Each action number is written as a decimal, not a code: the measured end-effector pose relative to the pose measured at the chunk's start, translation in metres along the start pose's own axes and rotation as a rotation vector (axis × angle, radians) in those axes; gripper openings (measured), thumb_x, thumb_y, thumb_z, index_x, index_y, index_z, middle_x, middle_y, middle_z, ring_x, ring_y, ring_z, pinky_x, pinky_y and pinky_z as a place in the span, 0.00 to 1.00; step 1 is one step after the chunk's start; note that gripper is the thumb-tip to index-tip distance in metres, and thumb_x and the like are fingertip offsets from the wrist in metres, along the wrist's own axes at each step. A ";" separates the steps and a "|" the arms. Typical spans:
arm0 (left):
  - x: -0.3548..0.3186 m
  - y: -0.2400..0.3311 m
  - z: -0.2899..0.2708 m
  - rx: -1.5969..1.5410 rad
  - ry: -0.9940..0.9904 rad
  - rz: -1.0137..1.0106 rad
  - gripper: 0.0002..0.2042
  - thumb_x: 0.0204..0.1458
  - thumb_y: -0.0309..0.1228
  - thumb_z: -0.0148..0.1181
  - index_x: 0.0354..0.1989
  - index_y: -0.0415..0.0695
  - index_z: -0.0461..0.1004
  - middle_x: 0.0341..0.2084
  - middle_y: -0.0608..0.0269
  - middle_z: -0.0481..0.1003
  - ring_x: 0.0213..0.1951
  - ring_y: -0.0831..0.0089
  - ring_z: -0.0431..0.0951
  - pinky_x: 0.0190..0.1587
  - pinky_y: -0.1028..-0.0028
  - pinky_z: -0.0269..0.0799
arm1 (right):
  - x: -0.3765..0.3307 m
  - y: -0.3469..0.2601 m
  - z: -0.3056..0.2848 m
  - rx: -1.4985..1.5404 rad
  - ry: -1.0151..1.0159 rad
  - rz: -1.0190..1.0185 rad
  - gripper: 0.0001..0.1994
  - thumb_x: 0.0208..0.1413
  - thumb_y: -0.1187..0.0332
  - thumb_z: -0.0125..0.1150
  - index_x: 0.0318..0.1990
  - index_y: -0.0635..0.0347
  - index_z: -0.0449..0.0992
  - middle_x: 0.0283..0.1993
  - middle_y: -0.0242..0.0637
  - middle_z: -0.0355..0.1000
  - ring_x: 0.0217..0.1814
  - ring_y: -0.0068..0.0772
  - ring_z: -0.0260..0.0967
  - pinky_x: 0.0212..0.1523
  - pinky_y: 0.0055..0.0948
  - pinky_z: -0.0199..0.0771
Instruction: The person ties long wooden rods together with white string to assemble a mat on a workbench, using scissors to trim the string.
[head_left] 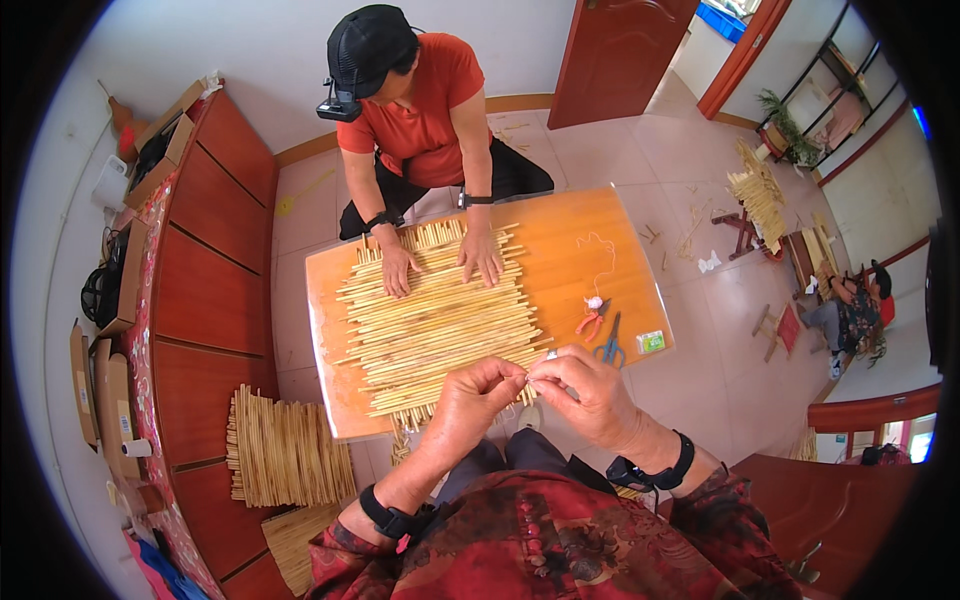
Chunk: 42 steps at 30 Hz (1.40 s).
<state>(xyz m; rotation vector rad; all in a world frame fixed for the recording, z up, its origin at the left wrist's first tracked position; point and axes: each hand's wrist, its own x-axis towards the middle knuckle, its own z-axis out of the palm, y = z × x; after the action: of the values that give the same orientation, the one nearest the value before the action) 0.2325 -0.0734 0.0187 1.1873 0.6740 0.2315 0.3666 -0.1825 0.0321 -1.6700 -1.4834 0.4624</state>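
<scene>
1. Left hand [468, 400] and right hand [590, 392] meet fingertip to fingertip over the near edge of the orange wooden surface [590, 235], both pinched narrow on something very thin between them (thread or a fine sliver; too small to tell which).
2. Just beyond the hands lies the flat mat of pale straw-coloured reed sticks [440, 320], laid in rows across the surface.
3. Judgement: the sticks look light, stiff and brittle; they would likely snap if bent, so take them near the ends and keep them flat.
4. A co-worker's two hands [440, 262] press flat on the mat's far side.
5. Red-handled pliers [590, 320] and blue-handled scissors [610, 345] lie to the right of the mat.
</scene>
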 end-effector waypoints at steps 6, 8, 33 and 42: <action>-0.003 0.000 -0.004 0.059 -0.023 -0.013 0.05 0.50 0.27 0.53 0.30 0.38 0.72 0.21 0.77 0.69 0.24 0.90 0.63 0.28 0.87 0.61 | -0.003 0.006 0.005 0.299 0.161 0.189 0.04 0.48 0.77 0.53 0.32 0.63 0.67 0.24 0.31 0.60 0.25 0.20 0.67 0.23 0.17 0.65; -0.004 0.000 -0.007 0.065 -0.027 -0.001 0.05 0.51 0.27 0.53 0.31 0.38 0.72 0.22 0.77 0.69 0.25 0.90 0.63 0.28 0.87 0.61 | -0.004 0.005 0.005 0.450 0.217 0.277 0.02 0.49 0.78 0.52 0.31 0.63 0.66 0.23 0.30 0.60 0.25 0.18 0.66 0.23 0.15 0.65; 0.003 0.010 0.000 0.142 -0.199 0.073 0.06 0.50 0.31 0.54 0.30 0.42 0.72 0.13 0.77 0.65 0.12 0.91 0.56 0.14 0.88 0.51 | -0.028 -0.006 -0.012 0.252 0.043 0.302 0.06 0.48 0.75 0.55 0.35 0.63 0.71 0.26 0.32 0.67 0.22 0.20 0.64 0.22 0.18 0.64; 0.007 -0.002 0.004 -0.031 -0.109 0.011 0.03 0.50 0.27 0.54 0.29 0.41 0.71 0.12 0.76 0.64 0.10 0.90 0.55 0.12 0.87 0.48 | -0.030 -0.009 -0.017 0.803 0.025 0.601 0.05 0.52 0.73 0.52 0.34 0.65 0.70 0.26 0.30 0.68 0.18 0.12 0.60 0.18 0.13 0.61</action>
<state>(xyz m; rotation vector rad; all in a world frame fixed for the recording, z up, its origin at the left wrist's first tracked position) 0.2401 -0.0742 0.0158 1.1656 0.5664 0.1844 0.3670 -0.2170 0.0416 -1.3941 -0.5873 1.1734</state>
